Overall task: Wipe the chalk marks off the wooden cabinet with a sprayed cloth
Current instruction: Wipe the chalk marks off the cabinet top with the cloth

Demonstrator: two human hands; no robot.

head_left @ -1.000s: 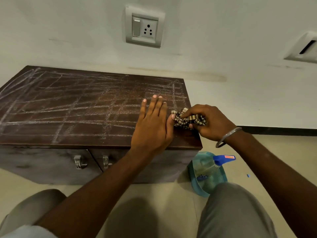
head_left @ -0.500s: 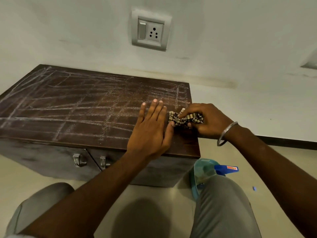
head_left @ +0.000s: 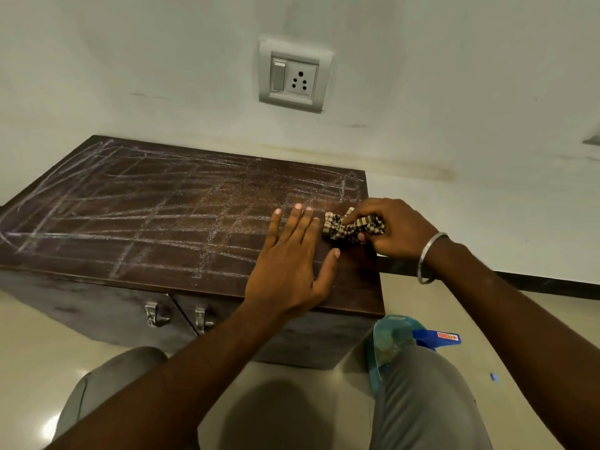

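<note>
The cabinet (head_left: 181,222) top is the reference surface; chalk marks (head_left: 136,219) cover most of it, so wiping appears barely begun. The right hand (head_left: 394,230) grips a bunched checked cloth (head_left: 352,227) against the top near its right edge. The left hand (head_left: 293,267) lies flat with fingers spread, holding nothing, just left of the cloth. For best results, press evenly and wipe leftward in overlapping passes. Move the bracing hand clear first. The spray bottle (head_left: 397,341) stands on the floor below the cabinet's right front corner.
</note>
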